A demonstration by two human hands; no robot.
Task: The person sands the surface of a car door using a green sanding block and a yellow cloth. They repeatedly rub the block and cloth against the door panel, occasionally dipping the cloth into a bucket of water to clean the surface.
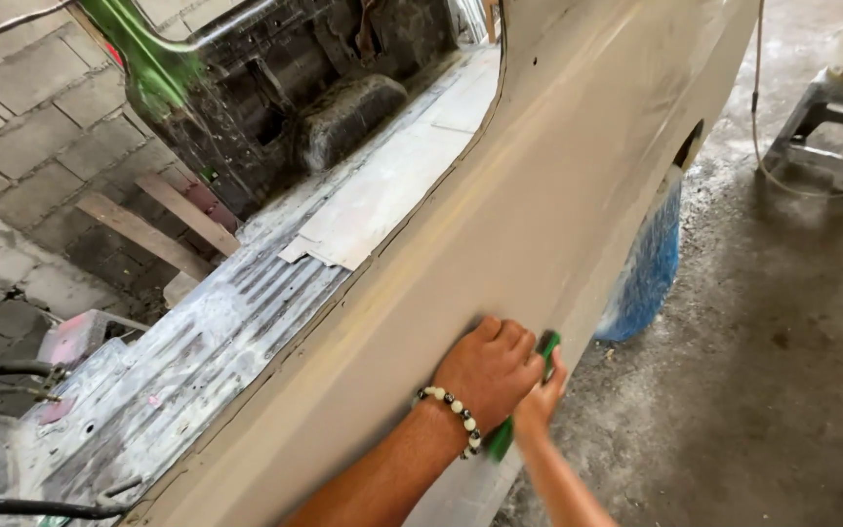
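Both hands press together on a green sanding pad [546, 344], left hand [488, 369] flat over it and right hand [541, 395] gripping its edge, against the beige car panel [500, 224], above a blue-wrapped wheel [648, 265].

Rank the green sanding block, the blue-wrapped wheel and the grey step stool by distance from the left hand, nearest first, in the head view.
From the left hand:
1. Green sanding block, under its fingers.
2. Blue-wrapped wheel, up right, below the panel.
3. Grey step stool, far top right.

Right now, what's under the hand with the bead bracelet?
A green sanding pad, pressed against the beige body panel; only its ends show. The left hand covers its middle, and the right hand grips its lower edge.
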